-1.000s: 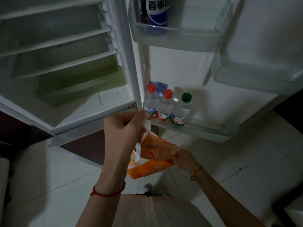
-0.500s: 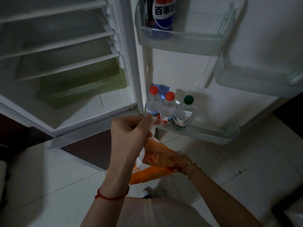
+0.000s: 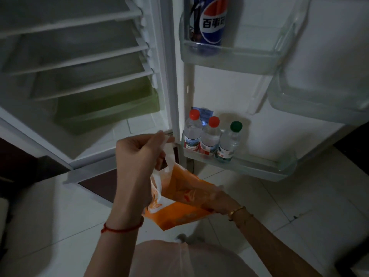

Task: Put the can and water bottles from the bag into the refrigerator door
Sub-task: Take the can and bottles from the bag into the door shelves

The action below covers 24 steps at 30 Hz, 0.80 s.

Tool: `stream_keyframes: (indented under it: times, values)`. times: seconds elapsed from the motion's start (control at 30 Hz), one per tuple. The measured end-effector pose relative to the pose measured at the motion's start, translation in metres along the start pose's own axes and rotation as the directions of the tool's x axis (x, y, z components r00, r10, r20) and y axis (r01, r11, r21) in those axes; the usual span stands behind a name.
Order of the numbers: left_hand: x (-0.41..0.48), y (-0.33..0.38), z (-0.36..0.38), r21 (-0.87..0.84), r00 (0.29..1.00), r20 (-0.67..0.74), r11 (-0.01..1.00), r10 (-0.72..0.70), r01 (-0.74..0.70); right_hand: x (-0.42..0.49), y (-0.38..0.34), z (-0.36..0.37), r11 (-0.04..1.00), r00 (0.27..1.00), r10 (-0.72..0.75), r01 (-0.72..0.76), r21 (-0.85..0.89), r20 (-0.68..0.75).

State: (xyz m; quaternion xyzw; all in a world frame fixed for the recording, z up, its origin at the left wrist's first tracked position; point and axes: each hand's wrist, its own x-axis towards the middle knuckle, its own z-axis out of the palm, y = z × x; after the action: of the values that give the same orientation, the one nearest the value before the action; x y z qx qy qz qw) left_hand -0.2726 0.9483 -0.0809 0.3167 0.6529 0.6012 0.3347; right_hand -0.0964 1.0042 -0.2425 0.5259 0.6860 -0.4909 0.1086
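the thin, crinkled orange and white plastic bag (image 3: 179,198) hangs slack between both hands, low in front of the open refrigerator. the left hand (image 3: 139,154) is clenched around the bag's white handle strip, holding it up just left of the lower door shelf. the right hand (image 3: 219,202) is lower and to the right, pressed into the bag's orange side; its fingers are wrapped in the plastic, so its grip cannot be told. three clear ribbed plastic water bottles (image 3: 210,136), two with red caps and one with a green cap, stand touching in a row at the left end of the transparent lower door shelf (image 3: 259,168). the smooth blue cylindrical metal can (image 3: 212,23) stands upright in the transparent upper door shelf (image 3: 239,58), far above the hands.
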Motion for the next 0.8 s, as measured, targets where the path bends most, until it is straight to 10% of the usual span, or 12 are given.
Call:
stream_keyframes:
  times: [0.43, 0.8]
  values:
    - [-0.001, 0.01, 0.027, -0.116, 0.99, 0.141, 0.993, -0.01, 0.026, -0.042, -0.013, -0.031, 0.995, 0.79, -0.052, -0.011, -0.1, -0.611]
    - [-0.001, 0.003, 0.044, -0.042, 0.989, 0.149, 0.999, -0.005, 0.011, -0.117, -0.007, -0.105, 0.978, 0.294, -0.097, 0.206, -0.036, -0.951]
